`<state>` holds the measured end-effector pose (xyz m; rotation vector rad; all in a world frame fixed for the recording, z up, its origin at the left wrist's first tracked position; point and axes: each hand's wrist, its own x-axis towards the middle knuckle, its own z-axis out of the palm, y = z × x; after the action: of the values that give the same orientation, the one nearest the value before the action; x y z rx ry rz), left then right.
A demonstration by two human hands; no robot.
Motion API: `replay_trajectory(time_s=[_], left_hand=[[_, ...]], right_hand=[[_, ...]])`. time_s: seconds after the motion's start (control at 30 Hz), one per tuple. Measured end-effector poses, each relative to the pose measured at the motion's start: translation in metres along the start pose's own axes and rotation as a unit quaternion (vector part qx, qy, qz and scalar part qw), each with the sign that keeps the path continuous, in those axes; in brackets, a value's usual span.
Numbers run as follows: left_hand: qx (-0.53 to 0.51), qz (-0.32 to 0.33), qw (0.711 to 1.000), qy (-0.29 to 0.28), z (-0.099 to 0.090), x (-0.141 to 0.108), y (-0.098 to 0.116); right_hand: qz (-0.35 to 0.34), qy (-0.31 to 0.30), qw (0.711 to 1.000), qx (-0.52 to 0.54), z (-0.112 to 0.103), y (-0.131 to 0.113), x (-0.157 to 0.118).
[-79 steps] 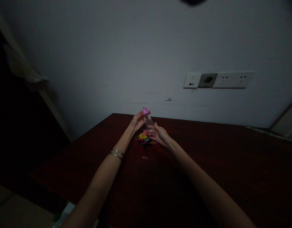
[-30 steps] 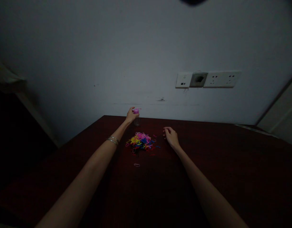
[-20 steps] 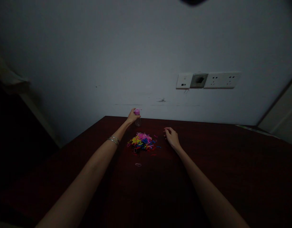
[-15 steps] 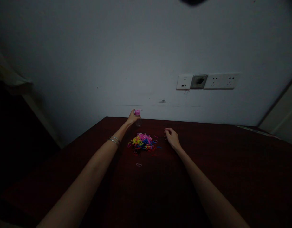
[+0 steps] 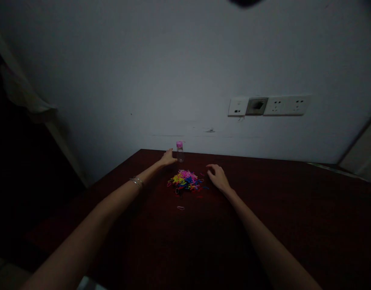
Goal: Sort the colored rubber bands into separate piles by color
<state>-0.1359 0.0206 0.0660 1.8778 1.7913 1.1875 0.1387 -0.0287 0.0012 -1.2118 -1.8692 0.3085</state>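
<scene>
A clear bottle (image 5: 180, 155) with a pink cap (image 5: 179, 144) stands upright on its own near the wall (image 5: 185, 80), released in the last half second by the left hand (image 5: 168, 158), which has drawn off its cap to a spot just beside it. Moments earlier, both hands gripped the bottle, tilted over the colorful pile of small clips (image 5: 187, 180). The right hand (image 5: 218, 177) had already left the bottle for the table (image 5: 264, 193), to the right of the pile.

Probably a home room: wall sockets (image 5: 286, 106), scuffed wall (image 5: 179, 80), dark table (image 5: 264, 193).
</scene>
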Motion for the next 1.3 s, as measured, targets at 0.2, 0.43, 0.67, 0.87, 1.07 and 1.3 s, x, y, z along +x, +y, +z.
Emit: replay_trajectory(time_s=[0.2, 0.43, 0.67, 0.87, 1.07, 1.3], left_hand=[[0.040, 0.156, 0.952, -0.262, -0.010, -0.073, 0.007], [0.109, 0.183, 0.921, -0.325, -0.009, -0.107, 0.017], [0.147, 0.158, 0.941, -0.260, 0.003, -0.107, 0.021], [0.113, 0.110, 0.956, -0.247, -0.005, -0.091, 0.012], [0.092, 0.023, 0.972, -0.217, -0.035, -0.071, 0.003], [0.054, -0.020, 0.977, -0.207, -0.061, -0.059, 0.004]], right_hand=[[-0.017, -0.200, 0.975, -0.095, 0.022, -0.049, -0.011], [-0.101, -0.210, 0.957, -0.173, 0.039, -0.079, -0.030], [-0.162, -0.190, 0.954, -0.165, 0.039, -0.084, -0.028], [-0.145, -0.196, 0.966, -0.090, 0.047, -0.085, -0.010], [-0.077, -0.136, 0.988, -0.005, 0.036, -0.090, 0.022], [-0.002, -0.111, 0.994, 0.016, 0.025, -0.095, 0.044]])
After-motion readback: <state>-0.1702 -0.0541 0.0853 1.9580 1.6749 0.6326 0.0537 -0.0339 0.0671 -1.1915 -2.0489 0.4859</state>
